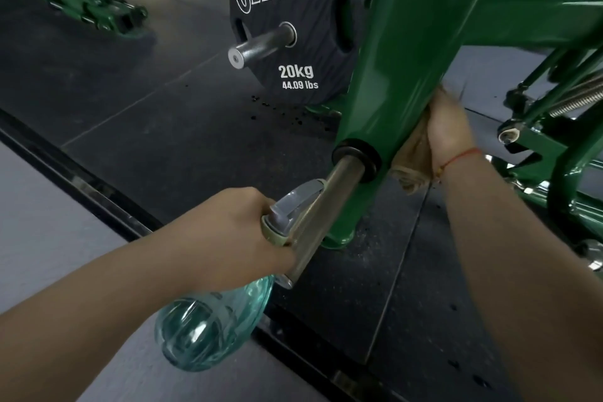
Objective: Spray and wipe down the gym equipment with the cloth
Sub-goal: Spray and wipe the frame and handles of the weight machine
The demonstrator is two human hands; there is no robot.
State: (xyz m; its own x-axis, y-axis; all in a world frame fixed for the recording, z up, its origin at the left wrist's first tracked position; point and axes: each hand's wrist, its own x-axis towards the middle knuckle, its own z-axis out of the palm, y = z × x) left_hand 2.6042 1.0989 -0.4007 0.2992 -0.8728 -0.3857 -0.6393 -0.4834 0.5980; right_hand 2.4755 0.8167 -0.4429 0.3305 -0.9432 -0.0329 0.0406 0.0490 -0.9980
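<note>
**Inspector:** Status of the wipe-down?

**Assessor:** Under way. The right hand (pixel 450 127) presses the cloth (pixel 414 157) against the right face of the green post (pixel 401 59), at 2 o'clock from the steel peg (pixel 321 222). A bunched end of the cloth hangs below the wrist.

**Inspector:** Fingers?

**Assessor:** On the right they are blurred and partly behind the post, so I cannot tell whether they are spread or curled. The left hand (pixel 228 232), at 7 o'clock in view, is wrapped round the neck of the bottle (pixel 212 326). Its fingers lie on the far side. The spray head sits just beside the peg and aims toward the post.

**Inspector:** Is anything finished?

**Assessor:** In my judgement, only the lower post is being treated. Its front face shines, but I cannot tell whether that is wet film or glossy paint. No mist is visible.

**Inspector:** What is outstanding?

**Assessor:** The peg, the plate (pixel 293 26) at 12 o'clock and the frame at 3 o'clock show no cloth contact. Dark specks lie on the floor (pixel 163 140) by the plate's lower edge. I rate the task as early, with most of the surfaces left to do.
</note>
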